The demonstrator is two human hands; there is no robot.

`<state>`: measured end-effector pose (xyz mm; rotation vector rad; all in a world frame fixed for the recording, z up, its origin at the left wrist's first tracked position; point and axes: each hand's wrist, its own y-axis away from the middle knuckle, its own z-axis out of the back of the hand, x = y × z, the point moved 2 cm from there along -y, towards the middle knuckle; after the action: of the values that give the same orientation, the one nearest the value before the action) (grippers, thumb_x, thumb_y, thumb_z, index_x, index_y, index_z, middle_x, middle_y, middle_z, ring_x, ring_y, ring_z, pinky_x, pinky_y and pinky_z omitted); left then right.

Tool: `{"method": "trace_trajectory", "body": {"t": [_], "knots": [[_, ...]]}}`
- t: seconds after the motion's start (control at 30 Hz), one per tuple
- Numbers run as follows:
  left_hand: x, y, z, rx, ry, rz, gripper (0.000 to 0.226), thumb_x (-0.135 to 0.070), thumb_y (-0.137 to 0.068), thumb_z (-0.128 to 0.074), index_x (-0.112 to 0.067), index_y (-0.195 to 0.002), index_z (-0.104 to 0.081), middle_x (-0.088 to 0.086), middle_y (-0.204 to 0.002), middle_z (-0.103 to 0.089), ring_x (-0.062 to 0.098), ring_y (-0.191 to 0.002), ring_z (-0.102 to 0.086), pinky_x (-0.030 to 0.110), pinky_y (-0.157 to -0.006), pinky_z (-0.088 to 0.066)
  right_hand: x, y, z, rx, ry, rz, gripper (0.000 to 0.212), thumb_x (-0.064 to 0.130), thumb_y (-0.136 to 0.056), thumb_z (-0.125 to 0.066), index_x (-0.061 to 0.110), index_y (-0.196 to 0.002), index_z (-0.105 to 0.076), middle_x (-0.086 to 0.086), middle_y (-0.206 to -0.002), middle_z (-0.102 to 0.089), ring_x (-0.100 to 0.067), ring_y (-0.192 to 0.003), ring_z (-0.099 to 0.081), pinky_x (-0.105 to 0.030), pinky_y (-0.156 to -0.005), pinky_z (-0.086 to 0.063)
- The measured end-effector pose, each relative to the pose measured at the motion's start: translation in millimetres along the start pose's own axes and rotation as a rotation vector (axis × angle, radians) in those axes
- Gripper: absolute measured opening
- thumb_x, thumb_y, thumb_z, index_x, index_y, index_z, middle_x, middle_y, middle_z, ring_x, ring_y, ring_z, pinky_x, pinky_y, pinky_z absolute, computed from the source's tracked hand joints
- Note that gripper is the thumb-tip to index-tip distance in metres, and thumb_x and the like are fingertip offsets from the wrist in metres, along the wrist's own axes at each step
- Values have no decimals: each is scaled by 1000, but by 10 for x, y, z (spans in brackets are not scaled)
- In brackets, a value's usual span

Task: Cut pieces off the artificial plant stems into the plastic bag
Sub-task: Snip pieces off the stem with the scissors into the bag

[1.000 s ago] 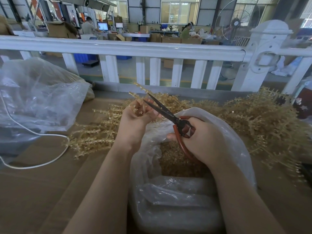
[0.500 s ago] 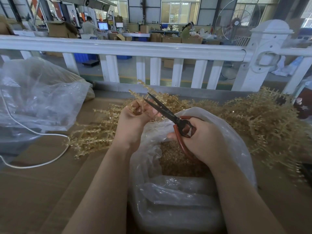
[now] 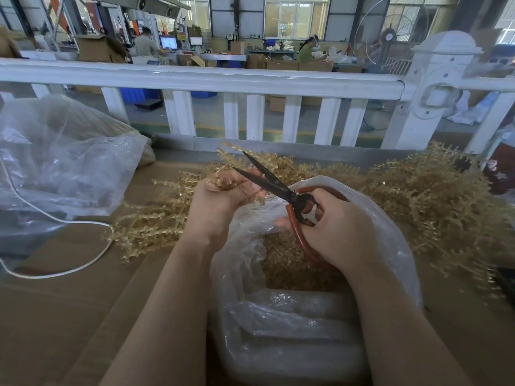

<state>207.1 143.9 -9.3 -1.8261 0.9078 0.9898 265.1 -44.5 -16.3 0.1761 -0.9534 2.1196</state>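
Observation:
My left hand [image 3: 220, 201] grips a golden artificial plant stem [image 3: 231, 156] whose tip sticks up past my fingers. My right hand [image 3: 334, 227] holds red-handled scissors [image 3: 267, 179] with dark blades spread apart, pointing up and left at the stem by my left fingers. Under both hands stands an open clear plastic bag [image 3: 390, 240] with a layer of golden cut pieces [image 3: 289, 263] inside.
Piles of golden stems lie at left [image 3: 150, 227] and right [image 3: 434, 196] on the brown cardboard surface [image 3: 55, 316]. A big clear bag [image 3: 61, 160] and a white cord [image 3: 55, 271] lie at left. A white railing [image 3: 223, 79] runs behind.
The scissor blades have spread a little wider and the stem in my left hand has shifted slightly; both hands stay over the bag.

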Motion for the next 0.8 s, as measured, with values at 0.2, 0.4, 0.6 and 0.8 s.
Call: {"method": "trace_trajectory", "body": {"t": [0.2, 0.4, 0.6, 0.8], "knots": [[0, 2, -16, 37, 11, -15, 6, -5, -73, -73, -2, -78, -73, 15, -81, -72, 24, -77, -68, 32, -77, -57, 2, 3, 10, -28, -5, 18, 68, 87, -72, -46, 30, -101, -70, 24, -87, -64, 3, -73, -55, 0, -66, -31], [-17, 10, -25, 65, -19, -30, 5, -9, -78, -72, -4, -76, -73, 16, -76, -68, 24, -76, -65, 30, -76, -57, -31, 11, -15, -63, 10, 30, 65, 86, -74, -51, 29, -98, -72, 19, -83, -70, -2, -72, -61, -12, -67, -48], [-29, 18, -28, 95, 10, -14, 7, -9, -81, -70, -8, -74, -72, 12, -73, -66, 22, -73, -61, 29, -75, -57, -30, 17, -19, -96, 14, 39, 70, 86, -74, -48, 24, -92, -74, 17, -80, -69, -1, -67, -54, -12, -66, -46], [-35, 24, -31, 89, -3, -13, 10, -11, -81, -70, -13, -72, -73, 10, -73, -66, 24, -74, -58, 30, -75, -54, -38, 14, -24, -83, 3, 43, 70, 85, -73, -51, 24, -97, -75, 16, -85, -72, -3, -73, -60, -16, -71, -51]]}}
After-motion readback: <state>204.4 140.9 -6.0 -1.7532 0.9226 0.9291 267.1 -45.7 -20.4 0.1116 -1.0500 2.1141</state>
